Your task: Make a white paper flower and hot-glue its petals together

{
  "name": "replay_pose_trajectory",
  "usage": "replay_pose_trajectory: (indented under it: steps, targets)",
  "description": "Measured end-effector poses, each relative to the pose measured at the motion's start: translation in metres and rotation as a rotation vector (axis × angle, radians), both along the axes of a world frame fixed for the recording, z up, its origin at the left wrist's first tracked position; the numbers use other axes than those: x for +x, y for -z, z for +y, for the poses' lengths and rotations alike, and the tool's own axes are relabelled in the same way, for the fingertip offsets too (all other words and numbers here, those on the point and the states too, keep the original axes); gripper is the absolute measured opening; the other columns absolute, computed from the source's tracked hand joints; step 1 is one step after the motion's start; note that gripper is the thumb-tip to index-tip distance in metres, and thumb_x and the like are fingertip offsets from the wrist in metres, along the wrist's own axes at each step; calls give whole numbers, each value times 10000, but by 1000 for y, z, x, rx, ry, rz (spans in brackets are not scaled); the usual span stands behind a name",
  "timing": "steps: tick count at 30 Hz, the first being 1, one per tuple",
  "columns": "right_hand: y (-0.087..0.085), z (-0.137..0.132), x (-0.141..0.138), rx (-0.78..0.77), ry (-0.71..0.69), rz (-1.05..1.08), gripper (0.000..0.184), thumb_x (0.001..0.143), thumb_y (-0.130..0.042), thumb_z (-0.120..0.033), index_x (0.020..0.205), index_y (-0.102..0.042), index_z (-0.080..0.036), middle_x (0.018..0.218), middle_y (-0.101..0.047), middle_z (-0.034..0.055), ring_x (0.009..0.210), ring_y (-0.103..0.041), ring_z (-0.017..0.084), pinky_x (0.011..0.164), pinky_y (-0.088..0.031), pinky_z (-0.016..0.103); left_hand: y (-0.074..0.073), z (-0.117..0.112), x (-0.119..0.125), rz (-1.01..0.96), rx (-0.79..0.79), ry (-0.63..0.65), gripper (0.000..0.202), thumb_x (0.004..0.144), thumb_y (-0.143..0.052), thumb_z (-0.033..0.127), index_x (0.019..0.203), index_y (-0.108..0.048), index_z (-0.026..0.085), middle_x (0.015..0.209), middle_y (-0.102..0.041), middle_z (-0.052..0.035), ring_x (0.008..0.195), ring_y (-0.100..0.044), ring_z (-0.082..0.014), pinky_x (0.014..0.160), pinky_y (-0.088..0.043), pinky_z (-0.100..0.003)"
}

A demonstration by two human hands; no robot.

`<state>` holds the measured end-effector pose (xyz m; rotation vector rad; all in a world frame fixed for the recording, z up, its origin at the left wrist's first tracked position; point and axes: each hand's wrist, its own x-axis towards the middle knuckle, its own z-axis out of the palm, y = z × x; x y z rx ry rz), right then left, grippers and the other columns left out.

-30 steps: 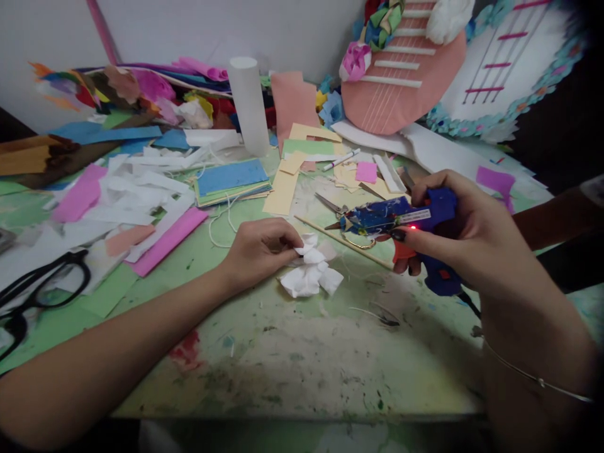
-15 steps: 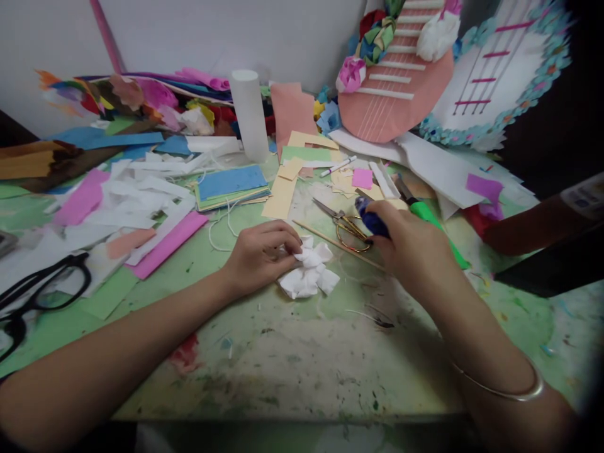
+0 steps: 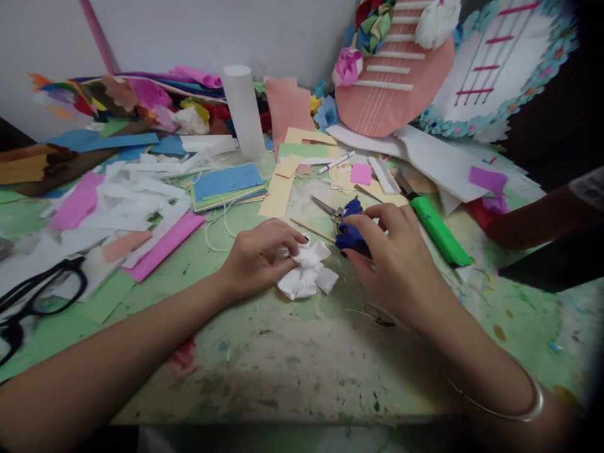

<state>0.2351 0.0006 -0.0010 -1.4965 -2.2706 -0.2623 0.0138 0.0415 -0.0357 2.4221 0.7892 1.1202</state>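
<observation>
A white paper flower [image 3: 304,274] lies on the table in front of me, its petals spread. My left hand [image 3: 262,255] rests beside it, thumb and fingers pinching its left petals. Just to the right, my right hand [image 3: 394,251] has its thumb and curled fingers around a dark blue crumpled paper flower [image 3: 349,236]. The blue flower covers the handles of the scissors [image 3: 325,206], whose blades point up and left. A thin wooden stick [image 3: 311,229] runs from the left toward the blue flower, its right part hidden.
White paper scraps [image 3: 136,195], a stack of coloured paper [image 3: 229,184] and black glasses [image 3: 51,289] lie on the left. A green-handled knife [image 3: 438,229] is right of my right hand. Behind stand a white roll [image 3: 244,113] and a pink paper instrument [image 3: 391,94].
My right hand has moved slightly left and nearer the white flower with the blue flower, which now shows more and covers the scissor handles. My left hand keeps its pinch.
</observation>
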Motion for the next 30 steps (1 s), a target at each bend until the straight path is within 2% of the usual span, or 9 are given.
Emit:
replay_pose_trajectory:
  steps: [2, 4, 7, 12, 17, 23, 30]
  targets:
    - [0, -3, -5, -26, -90, 61, 155, 854, -516, -187, 938, -642, -157, 920, -618, 134, 879, -529, 260, 726, -418, 366, 0, -1, 0, -1, -26, -11, 128, 728, -599, 49, 713, -576, 173, 869, -717, -56, 862, -648, -168, 798, -510, -317]
    - [4, -5, -9, -84, -165, 104, 173, 880, -480, -205, 860, -642, -150, 813, -630, 110, 800, -556, 225, 681, -421, 326, 0, -2, 0, -2, -48, -18, 131, 731, -597, 52, 721, -567, 179, 863, -714, -46, 852, -652, -160, 791, -513, -304]
    - [11, -8, -16, -172, -215, 125, 211, 897, -459, -230, 855, -642, -136, 763, -638, 90, 692, -568, 183, 619, -406, 286, 1, -4, 0, 8, -45, -33, 111, 744, -615, 78, 753, -577, 182, 839, -704, -34, 816, -650, -147, 766, -513, -282]
    - [19, -10, -21, -250, -209, 135, 259, 909, -456, -299, 919, -637, -114, 772, -646, 89, 635, -562, 166, 588, -386, 272, 1, -5, 0, 28, -31, -99, 134, 758, -638, 123, 873, -610, 186, 827, -696, -28, 781, -644, -134, 721, -510, -249]
    - [23, -8, -23, -242, -195, 165, 292, 912, -457, -347, 910, -632, -113, 759, -641, 84, 621, -557, 166, 572, -380, 273, 0, -4, 1, 29, 23, -68, 83, 789, -618, 134, 855, -624, 185, 813, -699, -31, 770, -645, -136, 723, -510, -262]
    - [25, -7, -24, -249, -186, 160, 251, 901, -473, -311, 889, -633, -117, 768, -653, 91, 645, -574, 170, 586, -388, 269, 1, -1, 1, -11, 67, 0, 50, 790, -634, 143, 786, -643, 192, 774, -708, -34, 779, -646, -149, 741, -524, -294]
    - [24, -7, -23, -244, -174, 163, 258, 898, -475, -323, 883, -638, -122, 759, -655, 91, 629, -572, 168, 577, -381, 268, 0, -2, 2, -13, 62, -13, 45, 799, -633, 173, 763, -637, 200, 742, -696, -32, 754, -626, -152, 724, -520, -304]
